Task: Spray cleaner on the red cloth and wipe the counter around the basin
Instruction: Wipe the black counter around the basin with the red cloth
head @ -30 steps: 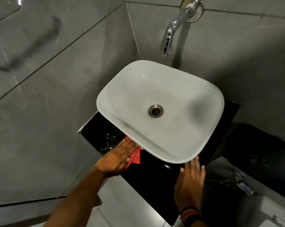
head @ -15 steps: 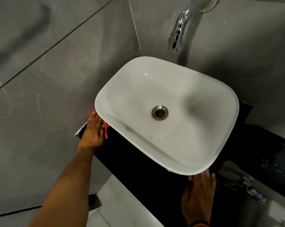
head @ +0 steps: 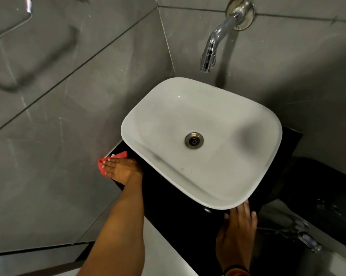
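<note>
Red cloth [head: 104,166] lay flat beneath the left hand [head: 121,169], fingers spread and pressing it onto the black counter [head: 168,212] beside the white basin [head: 218,196]. The right hand [head: 236,234] rested open-palmed, empty, at the basin's near corner, well apart from the cloth.

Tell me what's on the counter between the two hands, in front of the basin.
Nothing. In the head view, the black counter is bare between the left hand, flat on the red cloth, and the right hand by the basin.

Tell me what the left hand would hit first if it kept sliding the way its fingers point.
The left hand, flat on the red cloth, points toward the grey tiled wall at the counter's edge; probably that wall first.
</note>
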Available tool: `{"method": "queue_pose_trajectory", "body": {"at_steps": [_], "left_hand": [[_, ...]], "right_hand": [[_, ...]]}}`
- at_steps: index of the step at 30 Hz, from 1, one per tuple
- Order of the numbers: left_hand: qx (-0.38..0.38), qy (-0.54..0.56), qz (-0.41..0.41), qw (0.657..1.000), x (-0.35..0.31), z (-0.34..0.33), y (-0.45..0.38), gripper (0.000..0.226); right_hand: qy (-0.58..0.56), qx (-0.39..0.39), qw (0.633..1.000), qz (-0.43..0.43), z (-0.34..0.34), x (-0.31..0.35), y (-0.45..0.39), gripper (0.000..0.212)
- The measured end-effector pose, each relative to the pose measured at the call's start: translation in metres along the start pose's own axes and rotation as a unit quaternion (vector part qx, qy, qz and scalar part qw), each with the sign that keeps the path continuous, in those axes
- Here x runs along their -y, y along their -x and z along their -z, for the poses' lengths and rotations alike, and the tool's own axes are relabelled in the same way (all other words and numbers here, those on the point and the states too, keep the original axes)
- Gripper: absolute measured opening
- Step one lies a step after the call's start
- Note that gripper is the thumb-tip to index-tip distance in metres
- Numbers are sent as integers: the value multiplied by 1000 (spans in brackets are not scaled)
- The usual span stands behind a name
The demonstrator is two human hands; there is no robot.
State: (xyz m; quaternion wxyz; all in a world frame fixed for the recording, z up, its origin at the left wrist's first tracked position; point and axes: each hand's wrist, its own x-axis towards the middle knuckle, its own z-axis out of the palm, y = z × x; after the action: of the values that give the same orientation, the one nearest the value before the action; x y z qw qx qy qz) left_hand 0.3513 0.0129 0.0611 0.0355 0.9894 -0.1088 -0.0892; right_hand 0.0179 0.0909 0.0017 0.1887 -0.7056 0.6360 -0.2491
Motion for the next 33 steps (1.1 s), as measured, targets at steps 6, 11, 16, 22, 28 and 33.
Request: {"method": "queue_pose_trajectory", "body": {"at_steps": [6, 11, 16, 22, 28, 33], "left_hand": [[150, -119, -47, 980, 3, 53, 21, 44], [-45, -109, -193, 974, 48, 41, 4, 47], [39, -80, -481, 872, 81, 17, -13, 69], [60, -6, -519, 853, 86, 2, -30, 69], [21, 54, -474, 879, 83, -14, -21, 63], [8, 90, -422, 902, 76, -19, 21, 59]], "right_hand": [[16, 13, 1000, -1, 4, 2, 3, 49], [22, -5, 1000, -1, 3, 3, 3, 45], [22, -13, 1000, 3, 0, 1, 4, 48], [18, -18, 1000, 7, -6, -3, 2, 47], [20, -20, 1000, 8, -7, -5, 3, 48], [19, -38, 999, 14, -10, -5, 5, 46]]}}
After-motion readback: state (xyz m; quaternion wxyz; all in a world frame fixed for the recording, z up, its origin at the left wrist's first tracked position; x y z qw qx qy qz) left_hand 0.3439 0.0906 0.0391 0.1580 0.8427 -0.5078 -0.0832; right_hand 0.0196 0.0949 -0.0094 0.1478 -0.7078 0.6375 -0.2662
